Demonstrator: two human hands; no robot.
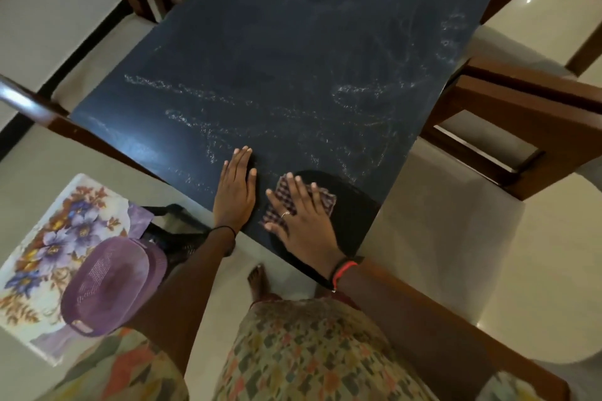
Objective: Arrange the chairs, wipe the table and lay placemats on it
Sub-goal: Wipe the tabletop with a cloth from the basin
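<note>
As spread fingers [302,194] of the right hand [306,226] press it, the cloth [326,204] seems diagonal.

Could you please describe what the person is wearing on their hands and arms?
The left hand has no rings, with a thin black thread round its wrist. The right hand has a slim ring on one finger and red and black bands at the wrist. Both forearms are uncovered, and no sleeves show in this view.
</note>
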